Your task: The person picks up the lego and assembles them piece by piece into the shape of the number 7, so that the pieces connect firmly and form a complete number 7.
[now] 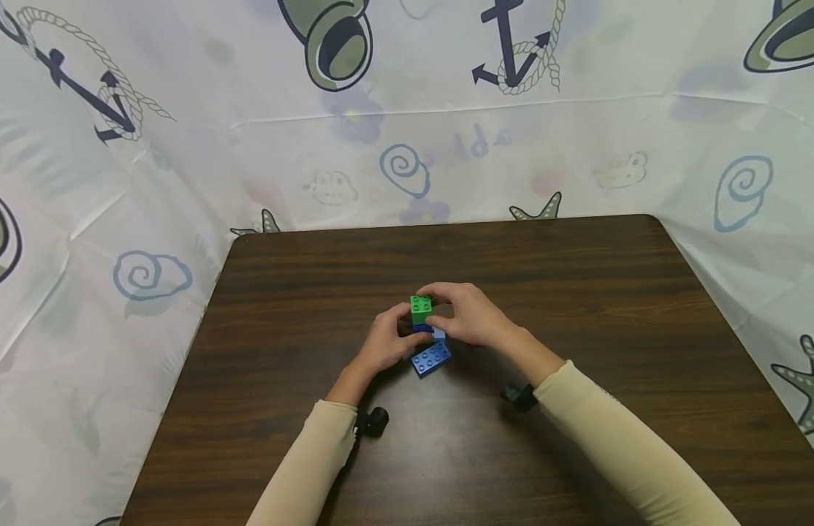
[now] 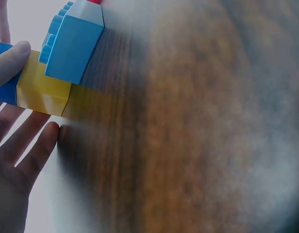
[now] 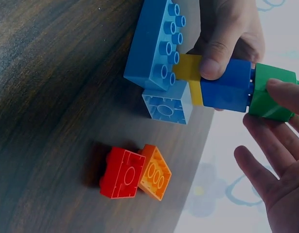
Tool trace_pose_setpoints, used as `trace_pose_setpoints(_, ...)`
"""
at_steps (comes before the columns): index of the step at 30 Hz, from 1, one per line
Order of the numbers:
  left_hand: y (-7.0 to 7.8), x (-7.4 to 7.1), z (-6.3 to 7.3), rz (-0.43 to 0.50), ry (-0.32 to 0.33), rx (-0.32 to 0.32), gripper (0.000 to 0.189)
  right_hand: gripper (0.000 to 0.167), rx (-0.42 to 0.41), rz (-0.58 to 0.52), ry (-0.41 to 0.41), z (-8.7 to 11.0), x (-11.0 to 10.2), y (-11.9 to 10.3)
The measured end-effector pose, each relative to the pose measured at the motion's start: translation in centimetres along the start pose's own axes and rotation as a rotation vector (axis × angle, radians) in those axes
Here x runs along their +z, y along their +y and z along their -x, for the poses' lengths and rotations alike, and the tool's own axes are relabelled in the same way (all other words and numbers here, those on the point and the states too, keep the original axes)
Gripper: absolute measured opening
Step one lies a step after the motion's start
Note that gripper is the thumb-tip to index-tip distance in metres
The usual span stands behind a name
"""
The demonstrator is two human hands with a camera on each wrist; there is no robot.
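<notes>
A small stack of toy building bricks stands on the table, with a yellow brick (image 3: 188, 68) at the bottom and a dark blue brick (image 3: 229, 82) above it. My left hand (image 1: 386, 340) grips the dark blue brick between thumb and fingers. On top is a green brick (image 1: 421, 307), which my right hand (image 1: 473, 314) pinches. A narrow gap with blue studs shows between green and blue in the right wrist view. Close in front of the stack lies a long blue brick (image 1: 431, 359), studs visible. Beside it is a light blue brick (image 3: 167, 104), partly hidden by my right hand in the head view.
A red brick (image 3: 122, 172) and an orange brick (image 3: 156, 172) lie against each other, undersides showing; my right hand mostly covers them in the head view. The dark wooden table (image 1: 302, 277) ends at a patterned cloth (image 1: 446, 168) behind and at the sides.
</notes>
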State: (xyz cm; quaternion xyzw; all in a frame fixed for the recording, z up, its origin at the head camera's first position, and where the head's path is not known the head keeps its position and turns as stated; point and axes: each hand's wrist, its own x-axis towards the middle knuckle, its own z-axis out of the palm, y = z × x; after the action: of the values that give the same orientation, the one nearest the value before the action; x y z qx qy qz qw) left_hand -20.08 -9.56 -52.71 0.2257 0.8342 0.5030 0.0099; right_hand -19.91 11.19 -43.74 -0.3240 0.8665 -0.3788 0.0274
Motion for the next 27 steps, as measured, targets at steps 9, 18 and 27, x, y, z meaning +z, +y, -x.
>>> trace_pose_setpoints(9,-0.12,0.01,-0.06,0.0,-0.004,0.0,0.036,0.042,-0.005,0.026,0.012,0.08,-0.01,-0.16)
trace_pose_setpoints(18,-0.03,-0.04,-0.08,-0.006,-0.006,0.012,0.036,0.043,0.031,0.037,-0.005,-0.07,-0.02,-0.14)
trace_pose_setpoints(27,0.83,-0.3,-0.79,0.338,-0.155,-0.068,0.043,0.042,0.046,0.058,-0.01,-0.02,-0.05,0.02)
